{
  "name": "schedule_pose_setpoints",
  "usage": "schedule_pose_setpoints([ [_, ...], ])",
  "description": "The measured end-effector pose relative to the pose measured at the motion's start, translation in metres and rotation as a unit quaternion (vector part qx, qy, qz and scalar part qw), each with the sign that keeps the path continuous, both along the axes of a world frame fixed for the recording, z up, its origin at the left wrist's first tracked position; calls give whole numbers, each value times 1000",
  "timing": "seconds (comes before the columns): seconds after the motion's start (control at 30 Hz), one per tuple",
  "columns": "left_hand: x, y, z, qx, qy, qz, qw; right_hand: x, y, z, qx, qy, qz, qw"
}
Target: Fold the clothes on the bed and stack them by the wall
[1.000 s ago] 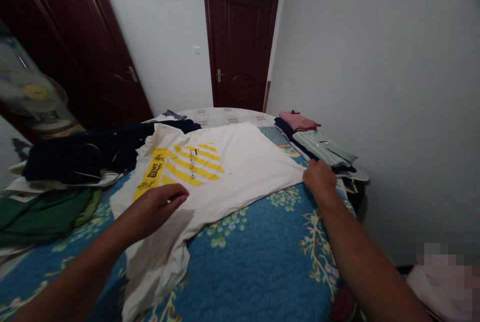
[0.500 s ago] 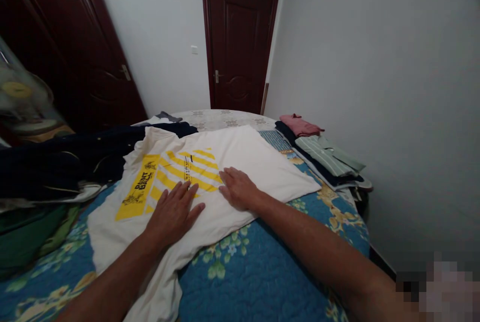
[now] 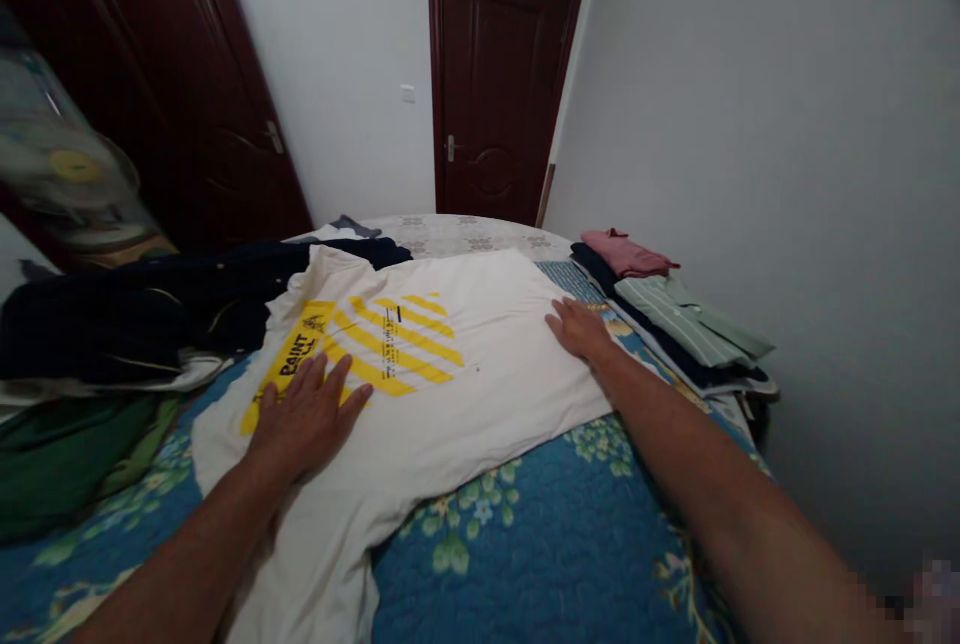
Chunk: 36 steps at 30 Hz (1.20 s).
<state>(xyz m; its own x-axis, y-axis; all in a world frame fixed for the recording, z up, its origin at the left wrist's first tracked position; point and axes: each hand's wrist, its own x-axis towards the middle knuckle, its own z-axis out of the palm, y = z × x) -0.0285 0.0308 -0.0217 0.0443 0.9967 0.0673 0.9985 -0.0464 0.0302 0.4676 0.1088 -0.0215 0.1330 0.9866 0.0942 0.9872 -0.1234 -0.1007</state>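
Note:
A white T-shirt (image 3: 465, 424) with a yellow striped print and black lettering lies spread out in front of me, its collar toward the left. My left hand (image 3: 307, 414) rests flat on the printed part, fingers apart, covering some of the lettering. Toward the shirt's right end, my right hand (image 3: 579, 329) lies on plain white cloth with its fingers stretched out. Neither hand grips the fabric. The near sleeve hangs in loose folds toward the bottom of the view, partly behind my left forearm.
Beneath the shirt is a blue floral quilt (image 3: 540, 544). Folded clothes, with a green striped shirt (image 3: 679, 319) and a pink garment (image 3: 626, 254), are stacked at the right by the wall. Dark navy clothing (image 3: 142, 314) and a green garment (image 3: 82, 464) lie at the left.
My right hand has slid right across the shirt, from beside the print toward its right end. My left hand has shifted left onto the lettering. The view has turned slightly left.

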Motion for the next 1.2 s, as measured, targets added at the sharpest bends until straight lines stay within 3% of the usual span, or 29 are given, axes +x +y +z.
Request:
schedule_pose_setpoints([
  [0.13,-11,5,5,-3,-5,35,999,21,7,-8,11,-18,-39,999],
  [0.43,-41,18,9,-4,-47,144,988,29,11,-18,29,-39,-47,998],
  [1.2,-43,12,5,26,-62,154,986,17,8,-21,79,-58,-53,994],
])
